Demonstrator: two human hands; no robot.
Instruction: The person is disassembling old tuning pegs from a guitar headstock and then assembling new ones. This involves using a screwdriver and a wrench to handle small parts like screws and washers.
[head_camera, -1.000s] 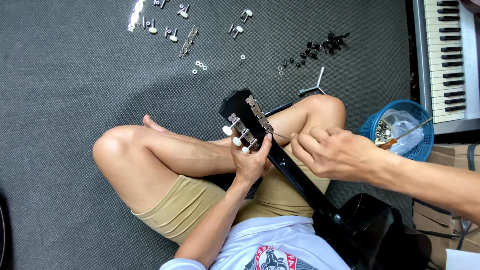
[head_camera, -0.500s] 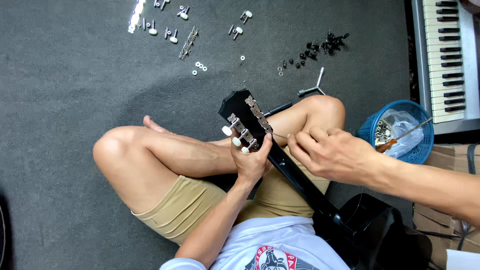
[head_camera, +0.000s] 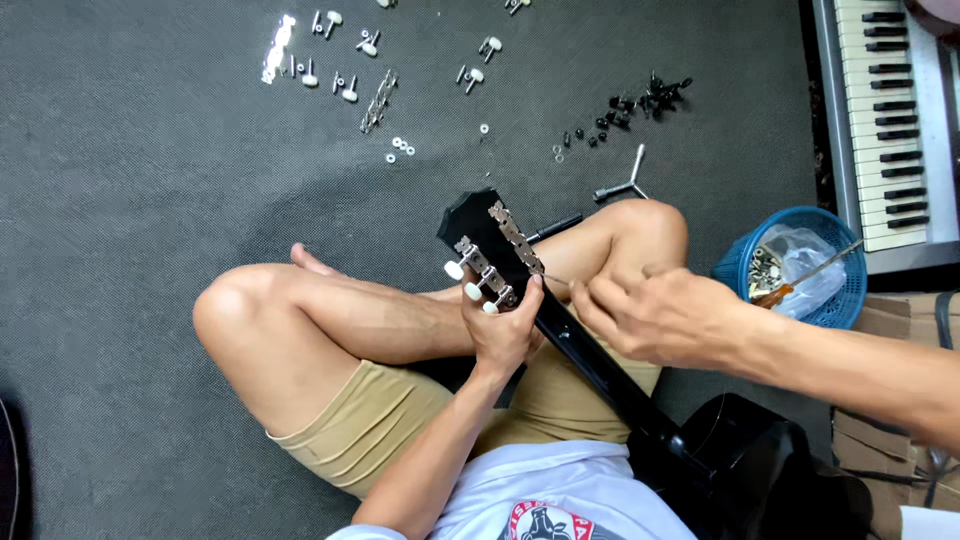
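Far left on the grey carpet floor (head_camera: 130, 200) lies a scatter of loose tuning pegs (head_camera: 345, 60) with white knobs, a narrow metal strip (head_camera: 378, 100) among them and a few small washers (head_camera: 400, 147) just near of it. Nearer, a bare bent knee (head_camera: 225, 310) rises from the floor, with tan shorts (head_camera: 370, 420) below it. The left hand (head_camera: 505, 335) is closed around the black guitar neck (head_camera: 590, 365) just below the headstock (head_camera: 485, 245), which tilts up and to the far left over the crossed legs; white-knobbed tuners (head_camera: 470, 280) stand on the headstock's left edge and a silver plate (head_camera: 515, 238) runs along its right edge. Just to the right, the right hand (head_camera: 660, 315) is pinched shut on a thin metal pin or wire end (head_camera: 556, 281), too small to tell which, whose tip points at the headstock's near end. Farther off lie a cluster of small black parts (head_camera: 640, 105) and a three-armed metal wrench (head_camera: 622, 184). The guitar's black body (head_camera: 760, 470) lies near right. At the right stands a blue basket (head_camera: 840, 300) holding clear bags and a thin rod, and beyond it a keyboard (head_camera: 890, 120).
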